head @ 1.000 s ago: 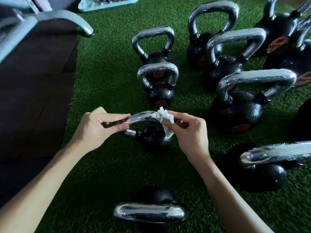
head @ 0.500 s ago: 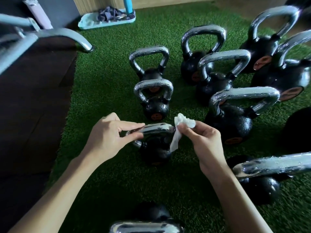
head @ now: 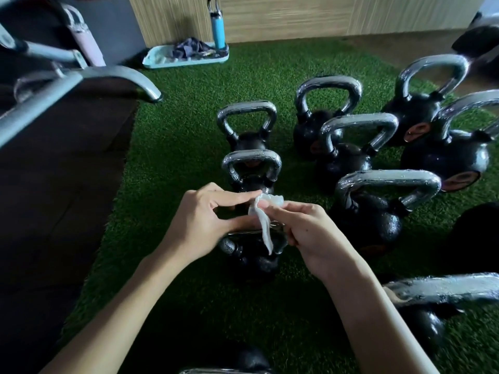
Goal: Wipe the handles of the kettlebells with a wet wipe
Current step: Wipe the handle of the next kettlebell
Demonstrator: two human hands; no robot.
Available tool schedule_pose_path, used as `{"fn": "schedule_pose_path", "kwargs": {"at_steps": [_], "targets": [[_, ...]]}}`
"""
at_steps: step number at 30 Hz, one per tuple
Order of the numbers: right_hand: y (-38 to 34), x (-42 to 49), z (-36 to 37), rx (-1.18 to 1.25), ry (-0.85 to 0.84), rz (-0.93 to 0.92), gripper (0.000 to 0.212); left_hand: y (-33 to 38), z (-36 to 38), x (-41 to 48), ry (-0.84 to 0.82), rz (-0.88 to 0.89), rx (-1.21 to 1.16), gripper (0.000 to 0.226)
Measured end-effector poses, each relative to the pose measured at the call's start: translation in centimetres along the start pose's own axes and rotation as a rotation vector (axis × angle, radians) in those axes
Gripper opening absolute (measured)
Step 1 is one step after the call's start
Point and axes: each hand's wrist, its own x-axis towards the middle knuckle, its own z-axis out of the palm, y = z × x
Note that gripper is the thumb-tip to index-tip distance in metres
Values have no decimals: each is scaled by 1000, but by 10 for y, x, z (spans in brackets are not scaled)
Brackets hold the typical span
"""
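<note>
A small black kettlebell (head: 251,259) with a chrome handle (head: 240,234) stands on the green turf right below my hands. My right hand (head: 310,233) pinches a white wet wipe (head: 263,222) between thumb and forefinger, just above the handle. The wipe is bunched at the top and a strip of it hangs across the handle. My left hand (head: 199,222) reaches in from the left, its forefinger tip on the bunched top and its thumb by the hanging strip. Several more kettlebells with wet chrome handles stand beyond, such as the one directly behind (head: 251,157) and a bigger one to the right (head: 388,182).
A large chrome handle (head: 453,288) juts in at the near right, and another kettlebell (head: 243,360) sits at the bottom edge. A grey metal machine frame (head: 121,76) stands over dark flooring (head: 54,198) on the left. At the back are a teal tray (head: 186,62) and a blue bottle (head: 218,28).
My left hand let go of the small kettlebell's handle and came over to the wipe. My right hand lifted the wipe off the handle's right end. The view tilted upward.
</note>
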Motion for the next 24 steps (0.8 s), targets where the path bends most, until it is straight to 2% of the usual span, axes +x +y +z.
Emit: {"fn": "schedule_pose_path", "kwargs": {"at_steps": [3, 5, 6, 8, 11, 14, 17, 20, 24], "targets": [[-6, 3, -1, -159, -83, 0, 38, 0, -6, -5, 48, -23, 8, 38], [-9, 5, -8, -255, -22, -47, 32, -6, -13, -9, 97, -38, 80, 32], [-9, 8, -13, -405, 46, -114, 28, -11, -18, -12, 123, -49, 132, 28], [-9, 11, -18, -808, 122, -244, 35, -18, -24, -19, 131, -111, 238, 25], [-4, 19, -13, -1070, 53, -335, 44, -19, -15, -23, 7, -208, 365, 25], [3, 25, -8, -1156, 42, -352, 40, -14, -10, -19, -110, -227, 396, 28], [7, 25, -9, -1123, 71, -349, 36, -5, -11, -17, -203, -309, 353, 34], [7, 26, -13, -1126, 83, -346, 34, 5, -7, -17, -101, -253, 348, 34], [7, 22, -18, -1119, 82, -367, 33, -12, -12, -19, -90, -341, 138, 27]]}}
